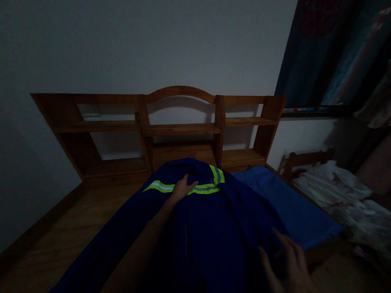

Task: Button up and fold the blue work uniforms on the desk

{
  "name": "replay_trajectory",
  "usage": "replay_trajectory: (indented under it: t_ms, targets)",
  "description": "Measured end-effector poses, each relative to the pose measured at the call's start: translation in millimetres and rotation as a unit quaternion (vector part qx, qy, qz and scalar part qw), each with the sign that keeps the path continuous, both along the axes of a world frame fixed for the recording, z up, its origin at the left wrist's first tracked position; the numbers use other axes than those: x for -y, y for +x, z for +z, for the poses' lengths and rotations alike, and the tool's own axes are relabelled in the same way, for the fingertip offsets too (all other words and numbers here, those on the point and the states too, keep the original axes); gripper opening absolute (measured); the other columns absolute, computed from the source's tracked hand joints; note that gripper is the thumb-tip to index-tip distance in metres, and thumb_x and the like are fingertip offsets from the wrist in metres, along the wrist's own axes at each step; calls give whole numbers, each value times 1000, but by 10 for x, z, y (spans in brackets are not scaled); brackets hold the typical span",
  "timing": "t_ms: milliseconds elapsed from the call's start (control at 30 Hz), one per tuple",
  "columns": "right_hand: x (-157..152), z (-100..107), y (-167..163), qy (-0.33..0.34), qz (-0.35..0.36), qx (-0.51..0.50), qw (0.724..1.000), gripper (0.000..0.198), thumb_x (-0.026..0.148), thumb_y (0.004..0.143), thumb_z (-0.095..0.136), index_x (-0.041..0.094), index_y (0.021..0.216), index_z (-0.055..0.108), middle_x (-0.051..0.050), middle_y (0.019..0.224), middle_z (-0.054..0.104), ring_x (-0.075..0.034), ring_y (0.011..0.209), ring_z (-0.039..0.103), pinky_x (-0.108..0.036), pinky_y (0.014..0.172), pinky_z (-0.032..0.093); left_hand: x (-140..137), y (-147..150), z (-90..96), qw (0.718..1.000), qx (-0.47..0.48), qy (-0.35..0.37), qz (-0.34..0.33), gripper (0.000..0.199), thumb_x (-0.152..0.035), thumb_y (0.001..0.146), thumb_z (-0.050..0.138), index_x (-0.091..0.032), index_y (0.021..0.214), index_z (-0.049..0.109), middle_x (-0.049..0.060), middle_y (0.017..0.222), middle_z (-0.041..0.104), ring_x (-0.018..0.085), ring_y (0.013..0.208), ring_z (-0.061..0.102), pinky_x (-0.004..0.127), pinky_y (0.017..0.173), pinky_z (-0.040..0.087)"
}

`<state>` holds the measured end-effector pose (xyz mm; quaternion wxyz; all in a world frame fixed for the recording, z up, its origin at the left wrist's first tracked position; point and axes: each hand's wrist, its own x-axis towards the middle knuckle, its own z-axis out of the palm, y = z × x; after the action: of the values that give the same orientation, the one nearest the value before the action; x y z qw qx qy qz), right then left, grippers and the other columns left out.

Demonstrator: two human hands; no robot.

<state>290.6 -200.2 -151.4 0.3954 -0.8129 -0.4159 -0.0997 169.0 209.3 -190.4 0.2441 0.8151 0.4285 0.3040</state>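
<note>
A dark blue work jacket (208, 238) with yellow-green and silver reflective bands lies spread in front of me, its collar end toward the shelf unit. One long sleeve stretches to the lower left. My left hand (185, 187) rests on the jacket at the cross band, thumb and forefinger apart; its other fingers are hard to see. Low on the right side, my right hand (290, 267) is over the jacket's edge, fingers spread and slightly curved, with no cloth visibly gripped. The picture is dark, and the jacket's lower part fades into shadow.
A wooden shelf headboard (181, 129) stands against the pale wall. Beneath the jacket are wooden boards (84, 214), with a blue mat (292, 206) at right. Beyond it, white plastic bags (335, 183) lie by a wooden chair (308, 157). A dark curtain (321, 44) hangs upper right.
</note>
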Motion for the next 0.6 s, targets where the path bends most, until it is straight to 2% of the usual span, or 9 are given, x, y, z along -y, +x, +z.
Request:
replay_trajectory:
  t_ms: [33,100,200,300,367,433,500,600]
  targets:
    - [-8,-34,201,-14,-46,15,999,61,54,81,49,25,134,38,-12,128,48,-28,105,56,-38,73,53,-13,-58,-30,999,36,-26,-17,61,-54,71,63,-17,117,51,11,100,64,22,88,63,28,74,46]
    - [18,-163,493,-66,-76,34,994,66,61,76,52,20,127,44,-13,119,54,-30,101,59,-39,71,53,-24,-169,-93,993,91,-66,-45,56,-52,71,62,-15,112,52,8,97,63,17,82,62,25,71,47]
    - [125,-402,642,-130,-6,35,991,48,58,82,47,20,110,54,-11,105,63,-25,87,65,-34,68,54,-13,-276,-180,988,115,-73,-66,50,-48,73,60,-15,109,51,2,86,61,13,77,61,22,70,47]
    - [232,-446,667,-109,60,40,991,36,48,88,39,23,105,58,-7,100,67,-20,80,67,-27,66,53,-26,-289,-250,985,126,-60,-101,49,-46,71,62,-15,108,51,-4,70,55,11,67,57,22,65,45]
    - [264,-279,770,-74,46,49,995,34,47,88,40,24,105,59,-6,100,67,-19,82,66,-26,68,53,-57,-270,-285,985,129,-51,-103,49,-46,70,63,-16,107,53,-6,64,52,11,62,53,21,62,43]
    - [242,19,996,-41,-2,53,998,35,50,86,42,25,104,58,-6,102,66,-21,82,66,-29,68,52,-87,-252,-305,986,134,-48,-84,49,-47,69,63,-16,107,54,-6,63,52,11,61,53,21,60,42]
    - [153,374,1336,-16,-36,61,997,38,54,85,41,24,101,58,-9,101,66,-24,81,65,-32,67,50,-98,-243,-308,987,138,-50,-72,50,-48,69,64,-16,106,55,-5,65,54,12,63,55,22,61,42]
    - [-116,860,1982,16,-21,48,998,38,52,88,40,24,107,56,-14,99,66,-23,79,66,-31,62,48,-74,-240,-290,986,144,-52,-68,50,-47,68,64,-16,106,55,-3,68,58,13,66,58,22,62,44]
